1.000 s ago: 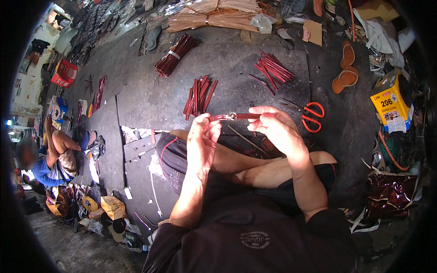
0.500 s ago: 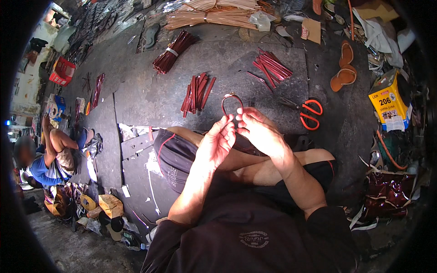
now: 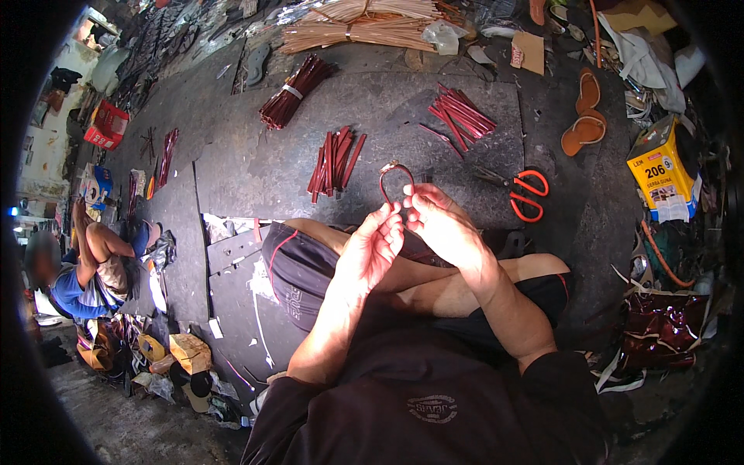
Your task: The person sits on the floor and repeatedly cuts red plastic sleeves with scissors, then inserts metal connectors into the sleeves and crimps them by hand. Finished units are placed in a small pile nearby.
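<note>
A narrow dark red strap [image 3: 395, 165] is bent into an upright loop in front of me, with a small shiny spot at its top. My left hand [image 3: 370, 246] pinches one end between thumb and fingertips. The other end is pinched by my right hand [image 3: 448, 232], whose fingertips almost meet those of the left. A fanned pile of red strips [image 3: 335, 163] lies just beyond my left hand. Past my right hand are orange-handled scissors [image 3: 530, 195] and another loose pile of red strips [image 3: 463, 115].
A banded bundle of dark red strips [image 3: 297, 91] lies farther off, before tan strips [image 3: 353, 31] at the back. Brown sandals [image 3: 585, 128] and a yellow tin [image 3: 661, 174] stand to the right. Another person [image 3: 91, 267] sits at the left.
My left fingertips have shifted slightly toward me and to the right, closer to the right hand. The strap loop stays pinched in both hands and has hardly moved.
</note>
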The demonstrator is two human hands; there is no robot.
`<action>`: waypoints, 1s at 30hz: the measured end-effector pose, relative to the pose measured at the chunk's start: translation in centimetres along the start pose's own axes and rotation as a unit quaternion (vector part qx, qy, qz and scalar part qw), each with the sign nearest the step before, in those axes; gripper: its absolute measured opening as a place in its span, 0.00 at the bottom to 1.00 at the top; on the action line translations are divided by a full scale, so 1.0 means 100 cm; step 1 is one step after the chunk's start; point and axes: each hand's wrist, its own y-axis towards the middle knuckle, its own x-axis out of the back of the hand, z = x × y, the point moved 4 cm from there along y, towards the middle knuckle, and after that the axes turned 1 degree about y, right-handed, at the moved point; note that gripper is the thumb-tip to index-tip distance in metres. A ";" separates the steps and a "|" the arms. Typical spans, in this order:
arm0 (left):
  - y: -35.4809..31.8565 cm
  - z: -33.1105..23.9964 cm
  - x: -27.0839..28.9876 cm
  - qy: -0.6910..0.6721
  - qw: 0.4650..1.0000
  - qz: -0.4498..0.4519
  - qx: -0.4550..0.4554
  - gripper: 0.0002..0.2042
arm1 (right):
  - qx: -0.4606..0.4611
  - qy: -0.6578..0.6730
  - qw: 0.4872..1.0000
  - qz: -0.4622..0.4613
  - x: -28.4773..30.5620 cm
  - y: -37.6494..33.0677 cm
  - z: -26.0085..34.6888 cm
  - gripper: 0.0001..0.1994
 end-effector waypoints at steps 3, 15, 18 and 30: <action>-0.001 -0.004 0.001 -0.006 1.000 -0.002 -0.029 0.11 | 0.009 0.016 1.000 0.011 -0.003 -0.001 0.002 0.10; -0.017 -0.040 -0.019 0.279 0.929 -0.067 -0.234 0.13 | 0.386 -0.602 0.698 -0.037 -0.045 -0.027 0.050 0.16; -0.015 -0.027 -0.023 0.305 0.906 -0.074 -0.285 0.08 | 0.361 -0.613 0.703 -0.025 -0.064 -0.038 0.046 0.17; -0.013 -0.010 -0.033 0.537 0.748 -0.074 -0.382 0.03 | 0.269 -0.526 0.805 -0.057 -0.040 -0.025 0.027 0.08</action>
